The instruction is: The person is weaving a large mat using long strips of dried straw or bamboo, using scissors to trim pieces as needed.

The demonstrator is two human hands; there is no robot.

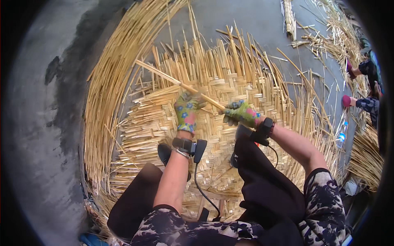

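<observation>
Both of my hands wear green flowered gloves. A pale, flattened reed (160, 74) slants from upper left down to the right, raised above a woven reed mat (221, 135). My right hand (242, 112) is closed on its lower right end. Around the reed's middle, the fingers of my left hand (188, 108) are closed too, somewhat blurred by motion. The mat has a chevron-like weave in its middle, with loose strip ends sticking out along its far and left edges. My shoes rest on it.
A long curved bundle of reeds (111, 94) lies left of the mat on the grey floor (45, 123). More loose reeds (328, 45) are scattered at the far right. Another person's legs and pink shoes (347, 101) show at the right edge, near a plastic bottle (341, 137).
</observation>
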